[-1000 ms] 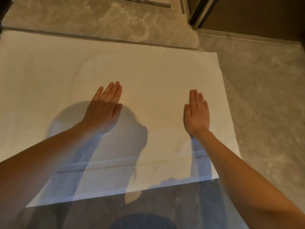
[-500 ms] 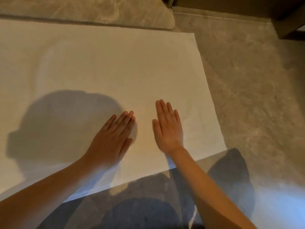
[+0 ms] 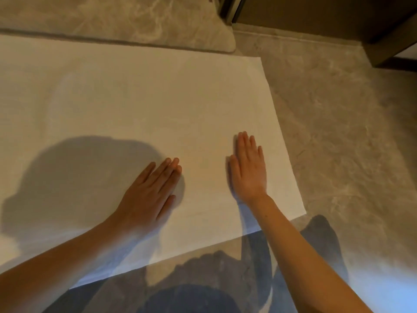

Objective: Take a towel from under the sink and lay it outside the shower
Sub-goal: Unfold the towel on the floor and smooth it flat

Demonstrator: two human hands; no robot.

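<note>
pressing flat, both spread palms rest on the towel point(image 3: 135, 98), which lies on the floor across the frame; right hand point(image 3: 248, 170) sits nearer its right edge than left hand point(image 3: 149, 195).

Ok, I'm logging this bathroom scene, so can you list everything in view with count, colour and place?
towel: one, white, spread flat on the floor, filling the left and centre.
floor: grey marble tile, right of the towel and along its near edge.
step: one, grey marble, along the towel's far edge.
frame: one, dark, top centre.
cabinet: one, dark brown, top right.
left hand: flat on the towel, palm down.
right hand: flat on the towel, near its right edge.
</note>
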